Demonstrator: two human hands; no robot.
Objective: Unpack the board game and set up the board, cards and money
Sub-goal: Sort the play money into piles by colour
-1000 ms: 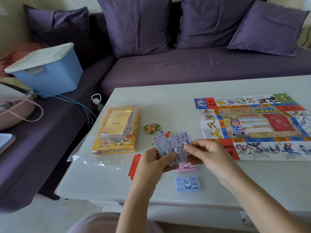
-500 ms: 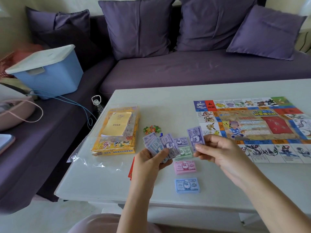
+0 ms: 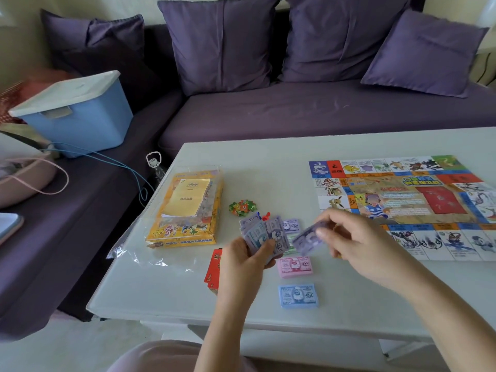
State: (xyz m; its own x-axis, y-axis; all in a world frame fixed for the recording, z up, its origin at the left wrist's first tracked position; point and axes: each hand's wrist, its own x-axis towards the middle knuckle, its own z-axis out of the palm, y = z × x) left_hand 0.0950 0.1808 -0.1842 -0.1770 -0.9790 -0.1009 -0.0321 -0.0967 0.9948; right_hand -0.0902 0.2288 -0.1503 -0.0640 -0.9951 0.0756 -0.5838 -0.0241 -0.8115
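One note (image 3: 308, 238) has left the fan (image 3: 259, 234) since a second ago: the right hand (image 3: 358, 244) pinches it, blurred, low beside the purple pile (image 3: 291, 225) on the desk (image 3: 268, 170), while the left hand (image 3: 241, 261) grips the fan. The pink pile (image 3: 295, 267) and blue pile (image 3: 298, 296) lie nearer the desk's front edge, and the board (image 3: 402, 194) lies open at right. Sorting the money seems about midway.

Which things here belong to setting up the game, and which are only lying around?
Belong to the job: game board, yellow box, fan of purple notes in the left hand, single purple note in the right hand, pink note stack, blue note stack, red cards.
Lying about: blue storage bin, cushions, pink bag.
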